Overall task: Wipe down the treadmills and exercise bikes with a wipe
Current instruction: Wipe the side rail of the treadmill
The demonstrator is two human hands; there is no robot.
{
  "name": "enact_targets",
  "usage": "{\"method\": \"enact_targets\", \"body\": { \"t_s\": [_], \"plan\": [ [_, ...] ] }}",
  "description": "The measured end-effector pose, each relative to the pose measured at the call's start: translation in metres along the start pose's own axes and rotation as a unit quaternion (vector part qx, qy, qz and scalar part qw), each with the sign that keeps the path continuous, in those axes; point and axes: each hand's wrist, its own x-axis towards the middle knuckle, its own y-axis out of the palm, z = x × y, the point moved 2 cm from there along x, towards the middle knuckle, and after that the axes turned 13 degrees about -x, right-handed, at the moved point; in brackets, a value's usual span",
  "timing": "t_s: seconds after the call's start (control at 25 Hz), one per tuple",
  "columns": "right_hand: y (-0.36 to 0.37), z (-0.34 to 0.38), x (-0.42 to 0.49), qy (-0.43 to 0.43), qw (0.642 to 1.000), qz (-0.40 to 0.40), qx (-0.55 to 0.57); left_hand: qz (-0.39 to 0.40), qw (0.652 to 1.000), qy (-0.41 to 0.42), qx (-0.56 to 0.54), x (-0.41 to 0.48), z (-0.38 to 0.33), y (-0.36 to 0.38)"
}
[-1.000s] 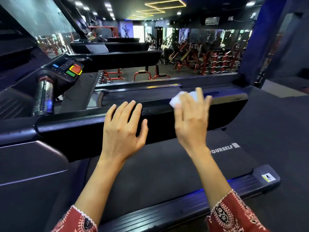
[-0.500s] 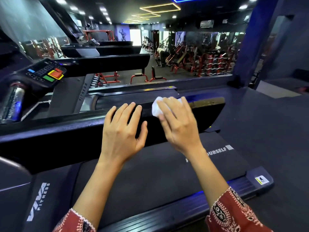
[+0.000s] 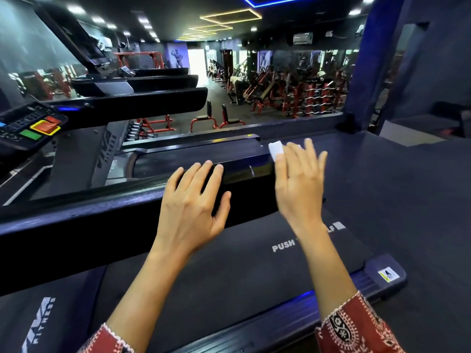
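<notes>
The treadmill handrail [image 3: 127, 220] looks glossy black plastic, its belt [image 3: 229, 281] matt and rubbery, the wipe [image 3: 275, 150] soft white cloth.

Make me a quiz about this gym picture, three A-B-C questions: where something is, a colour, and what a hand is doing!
1. Where is the wipe?
A. on the floor
B. under the right hand on the rail
C. on the belt

2. What colour is the wipe?
A. white
B. green
C. red

3. What is the left hand doing?
A. making a fist
B. holding a bottle
C. resting flat on the rail

Answers: 1 B, it peeks out from under the fingers; 2 A, it shows white against the black rail; 3 C, its fingers lie straight.
</notes>
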Motion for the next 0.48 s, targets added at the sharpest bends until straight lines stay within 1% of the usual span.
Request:
{"method": "enact_targets", "body": {
  "t_s": [0.04,0.08,0.12,0.16,0.2,0.24,0.28,0.32,0.36,0.44,0.48],
  "plan": [
    [0.001,0.010,-0.008,-0.056,0.998,0.001,0.001,0.002,1.000,0.000,-0.001,0.002,-0.002,0.002],
    [0.002,0.018,-0.019,-0.137,0.991,0.000,0.004,0.003,1.000,0.000,-0.002,0.003,-0.004,0.004],
    [0.004,0.018,-0.024,-0.193,0.981,-0.010,0.014,0.003,1.000,0.000,-0.004,0.004,-0.005,0.006],
    [0.005,0.012,-0.022,-0.195,0.981,-0.015,0.022,0.003,1.000,0.000,-0.004,0.004,-0.006,0.006],
    [0.008,0.000,-0.015,-0.137,0.990,-0.017,0.035,0.003,1.000,-0.001,-0.003,0.003,-0.007,0.007],
    [0.009,-0.010,-0.012,-0.052,0.997,-0.013,0.060,0.005,1.000,-0.001,0.000,0.003,-0.007,0.006],
    [0.009,-0.013,-0.013,0.009,0.996,-0.013,0.085,0.007,1.000,0.001,0.003,0.002,-0.007,0.006],
    [0.007,-0.007,-0.019,0.017,0.995,-0.021,0.096,0.008,1.000,0.003,0.005,0.002,-0.007,0.006],
    [0.007,0.003,-0.031,-0.022,0.995,-0.038,0.093,0.007,1.000,0.005,0.006,0.003,-0.007,0.006],
    [0.007,0.012,-0.048,-0.135,0.985,-0.067,0.081,0.004,1.000,0.005,0.005,0.003,-0.007,0.006],
    [0.008,0.007,-0.042,-0.150,0.983,-0.069,0.083,0.002,1.000,0.005,0.005,0.003,-0.007,0.006]
  ]
}}
